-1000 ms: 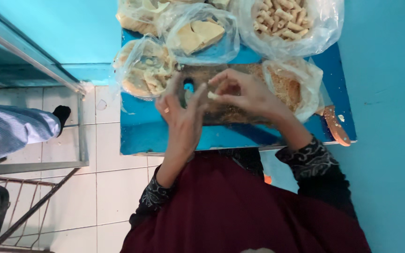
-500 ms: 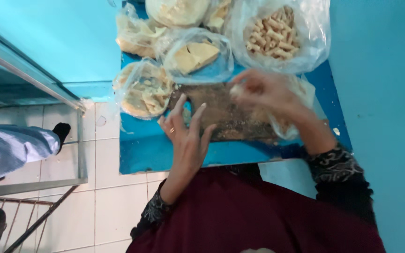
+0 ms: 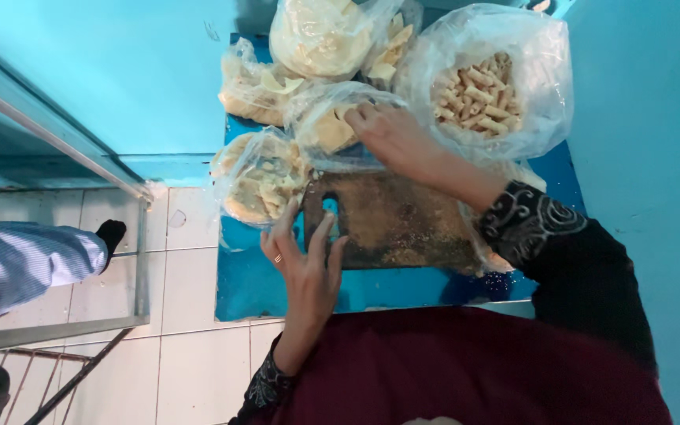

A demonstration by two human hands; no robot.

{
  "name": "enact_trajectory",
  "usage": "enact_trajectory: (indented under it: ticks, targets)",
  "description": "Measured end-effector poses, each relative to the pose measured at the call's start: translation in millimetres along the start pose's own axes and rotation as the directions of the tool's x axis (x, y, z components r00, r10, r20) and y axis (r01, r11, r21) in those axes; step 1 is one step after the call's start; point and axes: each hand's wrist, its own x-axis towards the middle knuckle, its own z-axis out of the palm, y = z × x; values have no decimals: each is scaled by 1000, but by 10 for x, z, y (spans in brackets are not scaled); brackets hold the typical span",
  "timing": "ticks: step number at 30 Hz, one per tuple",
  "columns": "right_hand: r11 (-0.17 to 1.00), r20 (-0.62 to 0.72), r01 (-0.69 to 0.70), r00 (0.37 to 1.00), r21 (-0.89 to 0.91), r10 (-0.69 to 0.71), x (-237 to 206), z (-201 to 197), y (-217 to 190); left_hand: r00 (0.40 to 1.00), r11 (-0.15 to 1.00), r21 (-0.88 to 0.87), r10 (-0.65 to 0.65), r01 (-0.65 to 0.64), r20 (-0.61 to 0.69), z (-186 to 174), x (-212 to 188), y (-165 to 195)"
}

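A blue surface [image 3: 277,283] is seen from above, crowded along its far edge with clear plastic bags. The largest, a bag of pale finger-shaped rolls [image 3: 478,90], is set at the far right corner; beside it lie a bag of flat sheets [image 3: 320,35] and smaller bags of folded pale pieces [image 3: 261,181]. A brown crumb-strewn board [image 3: 403,216] is laid near the front edge. The right hand [image 3: 391,138] is reached into a middle bag [image 3: 332,126], its grip closed on a pale piece inside, as far as can be told. The left hand [image 3: 304,264] is spread open, fingertips resting on the board's left end. The thin bag could be dragged or torn by the pull, and the soft, floury-looking piece could be broken
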Motion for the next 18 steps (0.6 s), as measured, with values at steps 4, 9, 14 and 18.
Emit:
enact_trajectory:
  ticks: [4,9,14,18]
  targets:
    - [996,173,-95,980,2,93,141,150,69,1000,999,33,3,-3,3,11,-18,-2]
    - [871,95,-199,980,449,175,287,-13,301,1000,1000,15,22,-23,11,77,-31,-12]
    - [992,-58,-38,997,119,45,278,56,117,1000,999,32,30,-29,-4,53,-14,1]
    - [980,-67,-137,987,144,148,293,-5,107,997,998,34,58,-60,51,-137,95,88]
